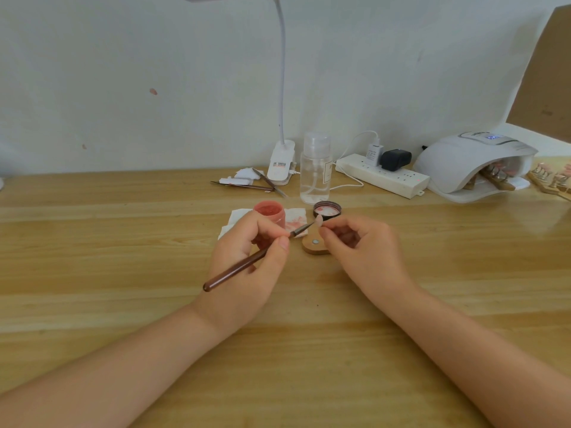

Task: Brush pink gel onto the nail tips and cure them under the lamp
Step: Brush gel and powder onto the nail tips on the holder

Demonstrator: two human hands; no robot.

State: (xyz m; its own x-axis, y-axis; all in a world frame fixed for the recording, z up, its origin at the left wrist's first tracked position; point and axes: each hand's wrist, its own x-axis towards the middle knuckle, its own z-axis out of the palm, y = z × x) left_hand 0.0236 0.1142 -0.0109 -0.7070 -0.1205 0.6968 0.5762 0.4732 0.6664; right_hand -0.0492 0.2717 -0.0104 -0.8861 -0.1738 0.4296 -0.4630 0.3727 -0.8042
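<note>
Pale, scuffed wall (154, 72) behind, marked with a few small reddish spots. Wooden table (92, 242) in light, streaked planks, running wall to wall across the view. Clip-on desk lamp (281, 159) standing at the table's back edge, white neck curving up out of view. Brown cardboard (547, 78) leaning in at upper right.

On the table (123, 273), the left hand (247, 261) lay left of the right hand (364, 251), with a wooden stand (313, 244) between them. A jar (270, 216) stood just beyond the left hand on a tissue (238, 217), its lid (327, 209) to the right. Farther back stood a bottle (315, 171), with a clip lamp (281, 162) and tweezers (247, 185) on its left. A power strip (383, 176) lay right of the bottle, and the curing lamp (469, 163) at the far right.
</note>
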